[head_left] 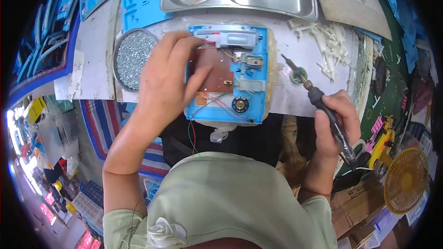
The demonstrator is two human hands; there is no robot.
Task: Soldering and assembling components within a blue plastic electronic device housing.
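In front of me lies a blue plastic casing (262, 97) with its inside facing up. A brown circuit board (217, 67), a small round speaker (240, 104) and several thin red and green wires sit in it. My left hand (167, 67) reaches over the casing's left edge. Its thumb is stretched over the board, apart from the fingers, whose tips are by red wires near the top. My right hand (339, 122) is closed around the dark handle of a soldering iron (318, 99). The iron's tip points up and left, off the casing's right side, touching nothing.
A round bowl of small metal screws (134, 60) stands left of the casing. Behind is a two-compartment steel tray (277, 7). White plastic pieces (325, 46) are heaped at the right. Blue plastic panels (143, 0) lie far left, and a yellow fan (406, 180) stands lower right.
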